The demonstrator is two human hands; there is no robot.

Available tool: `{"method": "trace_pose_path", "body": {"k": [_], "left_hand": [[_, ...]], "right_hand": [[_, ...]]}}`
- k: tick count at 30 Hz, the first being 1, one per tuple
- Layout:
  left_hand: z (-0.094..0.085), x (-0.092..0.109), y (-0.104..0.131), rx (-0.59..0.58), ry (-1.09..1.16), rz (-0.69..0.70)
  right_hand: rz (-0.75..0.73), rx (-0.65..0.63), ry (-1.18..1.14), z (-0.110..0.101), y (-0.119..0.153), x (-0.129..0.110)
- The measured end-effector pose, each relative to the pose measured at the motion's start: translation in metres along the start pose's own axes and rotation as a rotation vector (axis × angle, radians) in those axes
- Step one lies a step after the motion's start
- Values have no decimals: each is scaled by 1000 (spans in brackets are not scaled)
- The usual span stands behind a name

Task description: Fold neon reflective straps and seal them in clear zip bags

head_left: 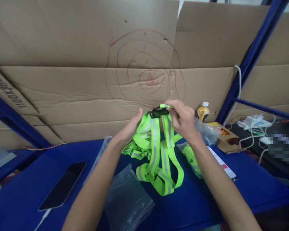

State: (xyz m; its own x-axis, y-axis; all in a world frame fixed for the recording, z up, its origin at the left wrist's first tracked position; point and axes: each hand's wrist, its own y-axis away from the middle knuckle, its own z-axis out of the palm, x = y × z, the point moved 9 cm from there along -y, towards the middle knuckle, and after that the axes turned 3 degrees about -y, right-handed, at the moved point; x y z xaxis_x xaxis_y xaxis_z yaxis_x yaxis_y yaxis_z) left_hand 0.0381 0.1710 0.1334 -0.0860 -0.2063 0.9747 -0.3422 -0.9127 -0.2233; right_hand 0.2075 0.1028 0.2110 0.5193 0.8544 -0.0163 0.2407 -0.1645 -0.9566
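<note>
The place reads to me as a workshop or packing station; which of the two, I cannot determine. The blue surface (189,200) stands against blue metal posts (255,51) with bare cardboard sheets (62,86) for a back wall, marked with red rings (152,81). A clear zip-lock bag (127,199) lies beside reflective straps (155,144). A white cable (240,80) runs along one post.

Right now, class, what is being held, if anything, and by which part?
The right hand pinches the neon-green reflective strap at its top, beside the black buckle. The left hand has its fingers mostly hidden; its hold cannot be told.
</note>
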Motion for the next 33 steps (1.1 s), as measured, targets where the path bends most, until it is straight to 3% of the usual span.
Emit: {"method": "trace_pose_path", "body": {"k": [3,6,9,11,17,20,23,25,30,33], "left_hand": [[2,-2,2,-16,210,-108],[-12,10,3,63,265,-62],[-22,20,4,103,202,10],[-27,26,6,131,126,87],[-15,49,16,83,-289,400],[-8,40,15,37,-306,311],[5,23,12,-67,-85,98],[11,19,10,-72,77,25],[2,22,9,74,96,26],[-4,34,14,85,-35,142]], "right_hand": [[-39,-60,-15,0,-2,-7],[-38,-234,-117,10,-3,-13],[28,-462,-184,27,2,-12],[82,-549,-229,35,6,-8],[270,-585,-165,32,10,19],[256,-573,-177,24,9,25],[164,-458,-135,15,5,24],[96,-419,-94,17,4,20],[21,-479,-122,29,5,6],[81,-530,-190,25,4,4]]}}
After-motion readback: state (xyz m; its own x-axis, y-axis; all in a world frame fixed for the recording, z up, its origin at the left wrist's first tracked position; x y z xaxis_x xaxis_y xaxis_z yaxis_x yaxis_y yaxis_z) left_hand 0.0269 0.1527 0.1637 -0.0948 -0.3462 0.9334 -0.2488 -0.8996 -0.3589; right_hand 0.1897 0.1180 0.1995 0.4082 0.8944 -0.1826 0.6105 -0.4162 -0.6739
